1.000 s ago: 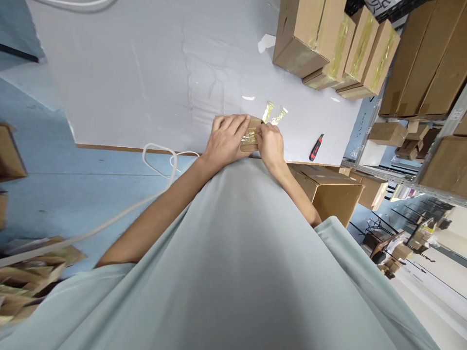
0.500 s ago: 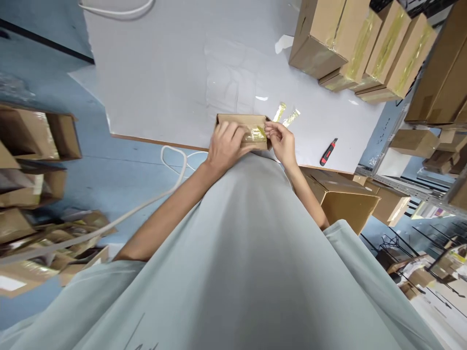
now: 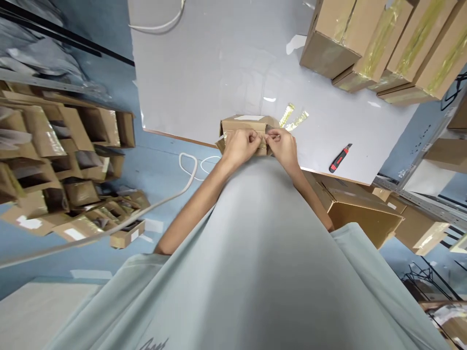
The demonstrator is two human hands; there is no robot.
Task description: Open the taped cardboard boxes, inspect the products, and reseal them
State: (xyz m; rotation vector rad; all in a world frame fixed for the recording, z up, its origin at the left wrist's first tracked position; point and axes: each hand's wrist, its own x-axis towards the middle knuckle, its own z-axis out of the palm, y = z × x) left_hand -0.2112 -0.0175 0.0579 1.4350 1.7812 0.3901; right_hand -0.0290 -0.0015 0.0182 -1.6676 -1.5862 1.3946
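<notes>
A small cardboard box [image 3: 251,125] with a white label on top sits at the near edge of the white table, close against my body. My left hand [image 3: 241,147] rests over its near side with thumb and forefinger pinched. My right hand [image 3: 283,147] pinches at the box's right end, its fingertips close to those of the left. Both pinches appear to be on the yellowish packing tape along the box, though the fingers hide most of it. Two loose tape strips [image 3: 292,116] lie just beyond my right hand.
A red and black utility knife [image 3: 340,158] lies on the white table [image 3: 182,82] to the right. Several taped cardboard boxes [image 3: 386,48] stand at the back right. An open carton [image 3: 361,209] is below the right edge. A white hose [image 3: 153,206] crosses at left, near stacked boxes [image 3: 73,146].
My left hand has gone from lying flat over the box to a pinch beside my right fingertips. The box has tilted, showing its white label. The view has shifted left.
</notes>
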